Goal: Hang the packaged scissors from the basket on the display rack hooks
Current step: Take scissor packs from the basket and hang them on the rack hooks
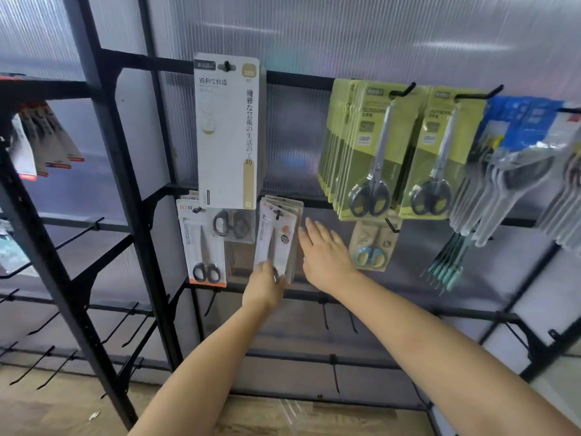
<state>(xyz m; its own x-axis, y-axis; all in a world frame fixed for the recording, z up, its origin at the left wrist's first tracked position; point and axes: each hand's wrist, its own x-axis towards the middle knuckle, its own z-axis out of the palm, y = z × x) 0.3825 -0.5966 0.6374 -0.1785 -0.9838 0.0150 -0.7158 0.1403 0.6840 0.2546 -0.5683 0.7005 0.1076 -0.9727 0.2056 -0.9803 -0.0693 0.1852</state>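
A small stack of white packaged scissors [278, 239] hangs on a black hook [277, 214] of the display rack [132, 196], on the rail in the middle of the view. The left hand [264, 286] reaches up from below and pinches the bottom edge of the stack, thumb in front and fingers curled round it. The right hand [325, 256] is just to the right of the stack, fingers straight and a little spread, their tips close to the packs' right edge; whether they touch cannot be told. To the left hangs a white pack of black-handled scissors [204, 243], and above it a tall white card [227, 130] with a pair of dark scissors at its foot. To the right, a small tan pack with blue-handled scissors [371, 247] hangs beside the right hand. Higher up are two rows of green scissor packs [396, 152], then blue-topped packs [515, 158] at the far right. Bare hooks [325, 316] stick out of the lower rails.
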